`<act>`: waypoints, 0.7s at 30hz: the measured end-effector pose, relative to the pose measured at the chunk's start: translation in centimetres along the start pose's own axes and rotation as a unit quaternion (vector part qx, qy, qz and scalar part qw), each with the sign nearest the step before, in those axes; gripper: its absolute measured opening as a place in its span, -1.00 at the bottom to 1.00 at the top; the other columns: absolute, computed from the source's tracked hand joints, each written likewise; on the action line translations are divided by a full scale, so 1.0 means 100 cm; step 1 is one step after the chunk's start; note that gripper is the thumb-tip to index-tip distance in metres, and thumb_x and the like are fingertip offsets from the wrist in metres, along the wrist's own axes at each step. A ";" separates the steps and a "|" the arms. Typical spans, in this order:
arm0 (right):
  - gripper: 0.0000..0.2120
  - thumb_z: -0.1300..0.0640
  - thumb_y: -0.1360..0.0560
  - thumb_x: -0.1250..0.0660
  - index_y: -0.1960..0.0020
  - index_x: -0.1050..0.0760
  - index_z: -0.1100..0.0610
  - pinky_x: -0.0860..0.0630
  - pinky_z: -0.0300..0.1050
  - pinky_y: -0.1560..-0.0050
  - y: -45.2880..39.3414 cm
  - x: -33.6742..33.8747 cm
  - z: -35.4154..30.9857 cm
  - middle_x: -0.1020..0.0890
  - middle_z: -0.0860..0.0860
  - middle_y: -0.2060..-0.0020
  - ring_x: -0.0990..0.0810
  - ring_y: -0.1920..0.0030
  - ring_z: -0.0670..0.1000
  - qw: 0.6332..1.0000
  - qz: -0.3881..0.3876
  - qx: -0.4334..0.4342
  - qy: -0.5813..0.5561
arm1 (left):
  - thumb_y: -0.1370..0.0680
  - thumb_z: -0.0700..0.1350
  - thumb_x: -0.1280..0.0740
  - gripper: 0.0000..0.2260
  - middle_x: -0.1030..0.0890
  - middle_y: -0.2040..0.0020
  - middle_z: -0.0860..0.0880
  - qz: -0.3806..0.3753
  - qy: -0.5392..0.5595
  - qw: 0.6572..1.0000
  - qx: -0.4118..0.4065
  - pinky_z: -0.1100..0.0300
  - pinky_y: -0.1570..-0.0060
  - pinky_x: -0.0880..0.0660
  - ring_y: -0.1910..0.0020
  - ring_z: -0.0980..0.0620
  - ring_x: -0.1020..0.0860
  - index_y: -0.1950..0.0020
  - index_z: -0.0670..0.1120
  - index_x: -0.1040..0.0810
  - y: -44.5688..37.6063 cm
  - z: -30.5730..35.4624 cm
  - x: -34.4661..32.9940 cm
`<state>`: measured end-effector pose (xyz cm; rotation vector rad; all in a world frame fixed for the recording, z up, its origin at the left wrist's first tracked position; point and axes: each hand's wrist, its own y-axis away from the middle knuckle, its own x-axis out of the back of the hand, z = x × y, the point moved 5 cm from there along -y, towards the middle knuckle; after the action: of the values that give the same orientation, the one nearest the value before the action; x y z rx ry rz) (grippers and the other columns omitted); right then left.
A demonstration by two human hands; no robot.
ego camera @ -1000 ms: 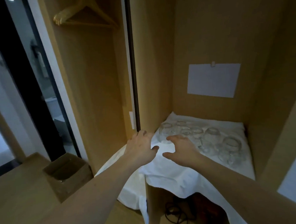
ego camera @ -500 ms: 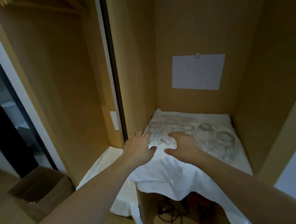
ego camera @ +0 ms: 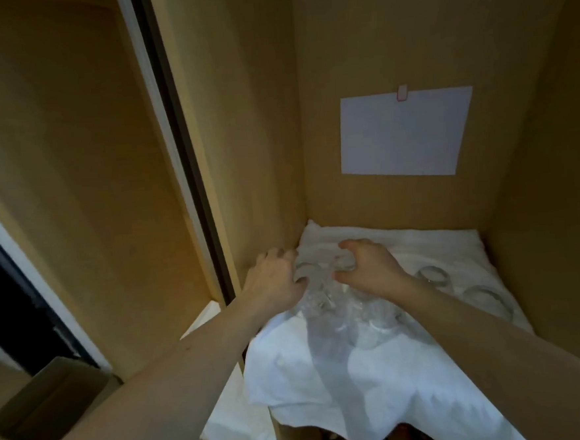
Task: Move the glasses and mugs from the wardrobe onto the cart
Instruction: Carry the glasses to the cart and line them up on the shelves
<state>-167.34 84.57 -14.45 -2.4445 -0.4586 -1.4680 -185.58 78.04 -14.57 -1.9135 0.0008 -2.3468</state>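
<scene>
While both hands reach into wardrobe (ego camera: 389,41), task barely begun: left hand (ego camera: 275,282) and right hand (ego camera: 367,269) fingers curl onto glasses (ego camera: 320,286) on cloth (ego camera: 344,381); two more at 3 o'clock; cart unseen.

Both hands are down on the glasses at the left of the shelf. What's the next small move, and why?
Probably close and lift straight up. The left hand and right hand each curl over a glass rim, more glasses stand close on the white cloth, and sideways pulls could knock them.
</scene>
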 end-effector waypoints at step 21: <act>-0.09 -0.06 -0.25 -0.65 -0.51 -0.33 -0.01 -0.54 -0.09 -0.08 -0.078 -0.041 0.024 -0.54 0.01 -0.28 -0.55 -0.23 0.07 0.987 -0.135 0.016 0.090 | -0.54 0.22 -0.33 -0.38 -0.38 -0.43 -0.14 -0.127 0.044 0.991 0.021 -0.04 -0.33 -0.44 -0.38 -0.19 -0.43 -0.54 0.03 -0.30 -0.101 -0.001 -0.077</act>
<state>-170.34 92.09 -18.78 -2.2669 -0.7913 -1.7510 -185.07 88.72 -21.42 -1.8886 -0.2994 -2.5654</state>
